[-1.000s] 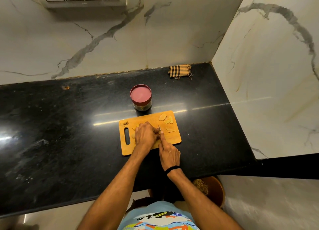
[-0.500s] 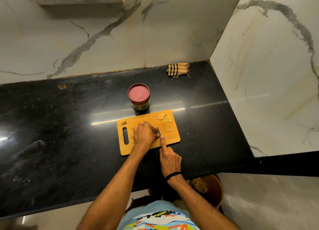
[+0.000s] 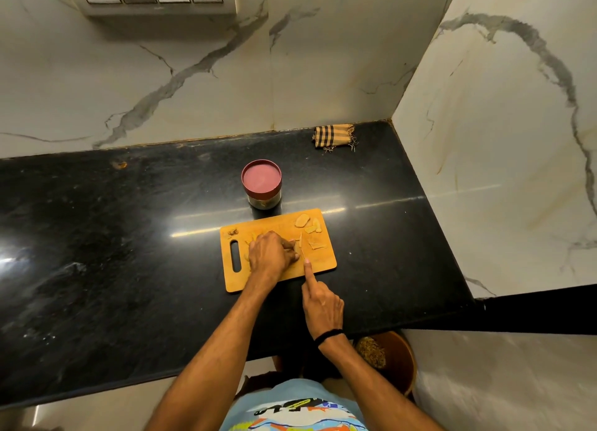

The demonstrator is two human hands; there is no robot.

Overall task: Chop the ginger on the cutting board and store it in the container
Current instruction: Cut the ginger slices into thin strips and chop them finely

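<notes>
The left hand [image 3: 269,253] curls over the ginger [image 3: 293,245] on the cutting board [image 3: 323,264]; the right hand [image 3: 323,304] grips the knife [image 3: 303,253], forefinger along its back. A few slices [image 3: 310,228] lie cut. Chopping appears unfinished, and the lidded container [image 3: 261,185] behind the board awaits filling.

The board [image 3: 323,262] was orange-tan, its ginger [image 3: 302,220] pale yellow. The far container [image 3: 264,201] had a maroon lid [image 3: 261,179]. The counter [image 3: 129,253] was speckled black, the walls [image 3: 193,75] white with grey veins, the far-right cloth [image 3: 334,135] tan with black checks.
</notes>
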